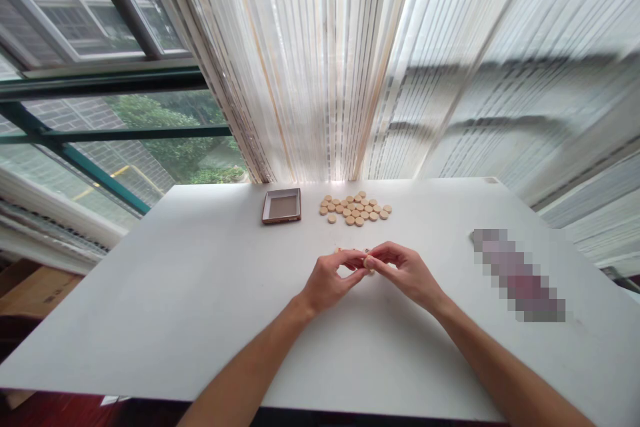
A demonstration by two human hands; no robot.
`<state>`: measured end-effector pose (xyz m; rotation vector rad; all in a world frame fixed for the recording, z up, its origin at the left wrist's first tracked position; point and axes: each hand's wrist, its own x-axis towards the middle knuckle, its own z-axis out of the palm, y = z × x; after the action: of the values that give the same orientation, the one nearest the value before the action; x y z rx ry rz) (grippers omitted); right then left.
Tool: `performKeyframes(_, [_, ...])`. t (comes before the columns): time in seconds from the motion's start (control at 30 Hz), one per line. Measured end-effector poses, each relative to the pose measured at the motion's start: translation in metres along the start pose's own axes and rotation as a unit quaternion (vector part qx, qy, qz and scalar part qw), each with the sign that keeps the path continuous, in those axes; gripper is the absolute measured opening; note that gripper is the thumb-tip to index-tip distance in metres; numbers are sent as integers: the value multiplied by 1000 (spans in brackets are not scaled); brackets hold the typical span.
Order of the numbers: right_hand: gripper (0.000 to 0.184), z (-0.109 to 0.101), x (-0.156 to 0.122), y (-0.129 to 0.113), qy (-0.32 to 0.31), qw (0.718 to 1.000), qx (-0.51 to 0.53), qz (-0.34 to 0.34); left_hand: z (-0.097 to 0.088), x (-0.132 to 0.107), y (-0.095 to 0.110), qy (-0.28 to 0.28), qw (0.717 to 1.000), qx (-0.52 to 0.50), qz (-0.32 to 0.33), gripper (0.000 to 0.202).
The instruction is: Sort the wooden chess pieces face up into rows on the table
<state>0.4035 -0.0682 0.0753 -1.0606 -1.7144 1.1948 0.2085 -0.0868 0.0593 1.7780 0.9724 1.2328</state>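
My left hand [334, 275] and my right hand [406, 273] meet over the middle of the white table [210, 293]. Their fingertips pinch a small, pale round wooden piece [369, 262] held between them. My left thumb and forefinger curve into a ring that ends at it, and the right thumb and fingers close from the other side. A few more small pieces [338, 251] show partly behind the fingers; my hands hide most of them. Farther back, several loose round wooden pieces [355, 208] lie flat in a cluster.
A shallow open box [282, 221] with a brown bottom stands left of the cluster, near the table's far edge. At the right lies a long, blurred-out object [520, 277]. Striped curtains [310, 67] hang behind the table, beside a window [115, 100] on the left.
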Motion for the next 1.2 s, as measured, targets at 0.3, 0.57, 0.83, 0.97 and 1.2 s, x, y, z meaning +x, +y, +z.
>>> performKeyframes(0.3, [33,-3,2,5,-59,994,87,18,-1,1,0,4,1000,-14,-17,28])
performKeyframes(0.57, [36,-5,1,2,-75,994,82,-4,-4,3,1,4,998,-37,-47,31])
performKeyframes(0.83, [24,-1,-2,6,-17,996,-35,-81,-5,3,0,-9,995,-67,-74,35])
performKeyframes(0.97, [20,6,-4,11,22,971,-131,-198,-2,2,1,21,994,-53,-88,30])
performKeyframes(1.2, [23,11,-4,12,35,956,-165,-241,3,1,6,9,997,-29,-69,25])
